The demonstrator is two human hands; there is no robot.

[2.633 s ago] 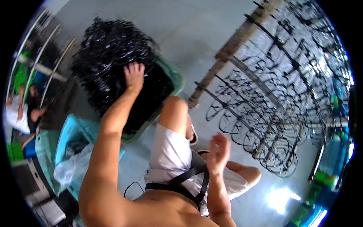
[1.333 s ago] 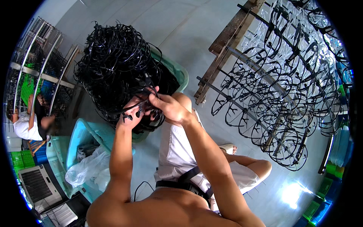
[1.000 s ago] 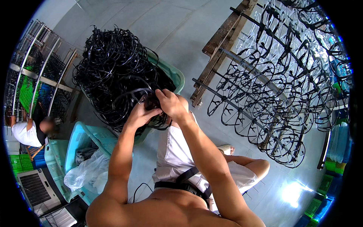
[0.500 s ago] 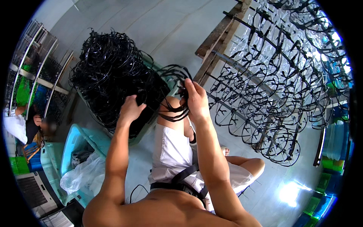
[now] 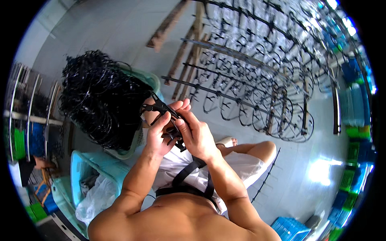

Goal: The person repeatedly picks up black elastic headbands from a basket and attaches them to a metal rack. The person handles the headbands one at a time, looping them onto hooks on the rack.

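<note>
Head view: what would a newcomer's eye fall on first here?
Most likely the big glossy heap of tangled black strips rising over the green basket, left of center. Next, mid-picture, the left hand and right hand hold a bunch of black pieces. At upper right, a rack hung with rows of black loops stands out too.

Strips (image 5: 159, 106) lie between left grip (image 5: 157, 136) and right grip (image 5: 200, 139). Left of and beyond both grips, a heap (image 5: 96, 96) fills a crate (image 5: 155, 81); nearer left, a basket (image 5: 76, 176) contains a bag (image 5: 96, 201). A rack (image 5: 179, 59) stands beyond, right; another basket (image 5: 290, 229), rearward right.
</note>
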